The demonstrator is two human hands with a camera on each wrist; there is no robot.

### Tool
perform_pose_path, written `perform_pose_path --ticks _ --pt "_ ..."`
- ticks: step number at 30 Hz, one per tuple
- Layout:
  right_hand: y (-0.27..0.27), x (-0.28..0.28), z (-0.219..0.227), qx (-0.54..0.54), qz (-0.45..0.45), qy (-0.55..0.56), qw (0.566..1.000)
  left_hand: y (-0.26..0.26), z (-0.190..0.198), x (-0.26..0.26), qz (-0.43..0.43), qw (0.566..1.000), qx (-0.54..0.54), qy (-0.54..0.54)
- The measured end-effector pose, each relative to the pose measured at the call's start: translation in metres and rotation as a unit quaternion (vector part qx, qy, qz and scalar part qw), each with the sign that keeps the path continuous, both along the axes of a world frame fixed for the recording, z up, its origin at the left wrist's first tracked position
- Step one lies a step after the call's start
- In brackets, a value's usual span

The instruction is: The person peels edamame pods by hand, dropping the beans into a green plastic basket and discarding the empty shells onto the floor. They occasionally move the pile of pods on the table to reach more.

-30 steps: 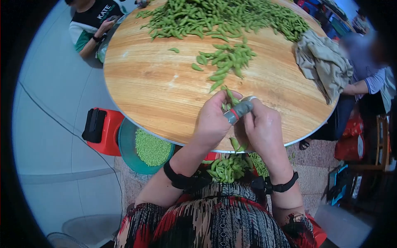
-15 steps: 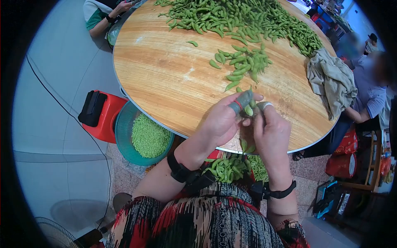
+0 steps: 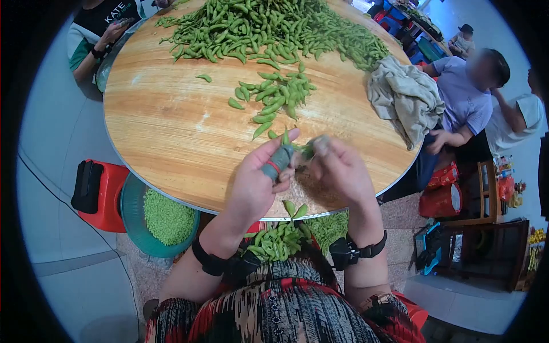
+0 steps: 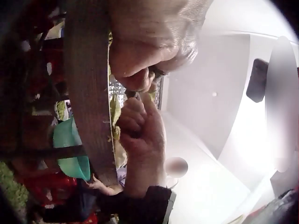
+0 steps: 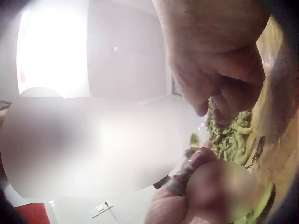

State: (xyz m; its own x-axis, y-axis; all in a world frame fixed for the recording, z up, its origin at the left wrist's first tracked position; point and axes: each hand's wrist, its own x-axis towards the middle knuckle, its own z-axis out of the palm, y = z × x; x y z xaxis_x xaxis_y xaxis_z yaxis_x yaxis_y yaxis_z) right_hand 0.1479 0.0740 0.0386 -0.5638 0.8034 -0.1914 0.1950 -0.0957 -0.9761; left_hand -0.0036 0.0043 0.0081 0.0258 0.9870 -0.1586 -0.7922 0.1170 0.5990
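Note:
In the head view my left hand (image 3: 251, 180) holds a green edamame pod (image 3: 285, 137) that sticks up past its fingertips. Grey wrapping with a red band covers that thumb (image 3: 277, 163). My right hand (image 3: 343, 171), blurred, is just to the right, its fingers curled and its wrapped thumb meeting the green bit between the hands. Those right fingertips hide most of what they pinch. Beyond both hands lies a small group of pods (image 3: 277, 100), with a big heap of pods (image 3: 246, 28) at the table's far side. Two pods (image 3: 294, 209) lie at the near edge.
The round wooden table (image 3: 166, 131) bears a crumpled grey cloth (image 3: 403, 94) on its right. Below left stands a teal basin (image 3: 130, 214) of shelled beans beside a red stool (image 3: 108, 194). Opened pods (image 3: 277, 240) lie at my lap. A seated person (image 3: 466, 97) is at the right.
The head view has swung, so the table sits further left. My right hand has drawn a little away from the left, and the left hand's pod now points upward.

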Motion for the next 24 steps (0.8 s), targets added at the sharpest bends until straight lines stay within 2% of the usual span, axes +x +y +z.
perform_pose_path --ticks 2,3,5,6,8,10,11,12,14,15,17,18,20,22,24 --pt "0.012 0.002 -0.004 -0.055 -0.052 0.063 0.995 -0.006 0.002 0.005 -0.008 0.987 0.091 0.133" --pt "0.012 0.002 -0.009 -0.060 -0.045 0.062 0.995 -0.008 0.006 0.004 -0.041 0.978 0.105 0.177" --pt "0.012 -0.007 -0.018 -0.055 0.028 0.069 0.996 -0.009 0.011 0.009 -0.033 0.974 0.104 0.199" --pt "0.007 -0.013 -0.016 -0.061 0.038 0.070 0.995 -0.010 0.012 0.011 -0.035 0.969 0.109 0.217" --pt "-0.007 -0.022 -0.007 -0.175 -0.035 0.145 0.973 -0.010 0.008 0.009 -0.024 0.971 0.104 0.213" --pt "-0.003 -0.015 -0.019 -0.184 -0.015 0.176 0.967 -0.010 0.001 0.009 -0.013 0.946 0.144 0.291" --pt "-0.001 -0.011 -0.022 -0.165 -0.003 0.168 0.972 -0.012 0.000 0.010 0.028 0.906 0.153 0.394" --pt "0.000 -0.008 -0.022 -0.145 0.008 0.160 0.976 -0.013 0.001 0.010 0.029 0.907 0.150 0.393" --pt "0.000 -0.004 -0.017 -0.152 0.012 0.166 0.974 -0.013 0.005 0.011 0.072 0.839 0.174 0.510" --pt "-0.003 -0.005 -0.011 -0.167 -0.009 0.170 0.971 -0.012 0.005 0.011 0.073 0.839 0.173 0.510" --pt "-0.006 -0.008 -0.010 -0.184 -0.029 0.173 0.967 -0.012 0.004 0.012 0.143 0.776 0.231 0.570" --pt "-0.008 -0.010 -0.012 -0.204 -0.036 0.206 0.956 -0.014 0.004 0.010 0.142 0.776 0.231 0.570" --pt "-0.015 -0.010 -0.011 -0.244 -0.065 0.250 0.935 -0.017 0.005 0.011 0.153 0.741 0.243 0.608" --pt "-0.019 -0.011 -0.014 -0.307 -0.067 0.302 0.900 -0.015 0.005 0.015 0.164 0.743 0.260 0.594" --pt "-0.025 -0.015 -0.009 -0.311 -0.073 0.322 0.891 -0.015 0.004 0.013 0.174 0.745 0.275 0.582"
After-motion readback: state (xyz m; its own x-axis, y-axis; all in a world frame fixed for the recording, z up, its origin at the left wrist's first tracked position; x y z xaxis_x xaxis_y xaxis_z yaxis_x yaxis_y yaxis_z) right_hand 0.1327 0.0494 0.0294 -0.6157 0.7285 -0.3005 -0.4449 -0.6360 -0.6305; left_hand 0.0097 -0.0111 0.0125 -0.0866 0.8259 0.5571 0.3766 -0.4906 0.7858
